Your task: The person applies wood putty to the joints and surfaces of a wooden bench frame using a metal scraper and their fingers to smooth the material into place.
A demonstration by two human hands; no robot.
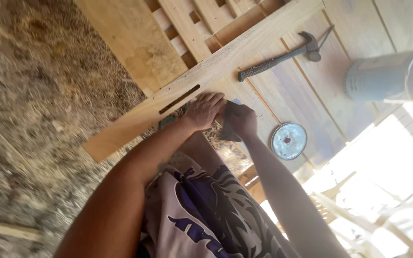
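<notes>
Wooden plank (225, 59) under both hands, perhaps gripping sandpaper (229, 125)

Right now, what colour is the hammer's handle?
Dark grey to black along the hammer handle, clearest in the head view.

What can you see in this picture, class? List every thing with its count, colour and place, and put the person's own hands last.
Long pale wooden plank with a narrow slot: one, light tan, slanting across the middle, under the hands.
Slatted wooden panel: one, pale, top centre.
Claw hammer with dark grip: one, grey-black, lying on boards at upper right.
Round shiny metal lid: one, silver, right of the hands.
Grey-blue cylindrical can: one, far right.
Dark folded sheet: one, charcoal, in the right hand.
Sawdust-strewn ground: brown, left side.
Left hand: resting on the plank's edge.
Right hand: gripping the dark sheet.
</notes>
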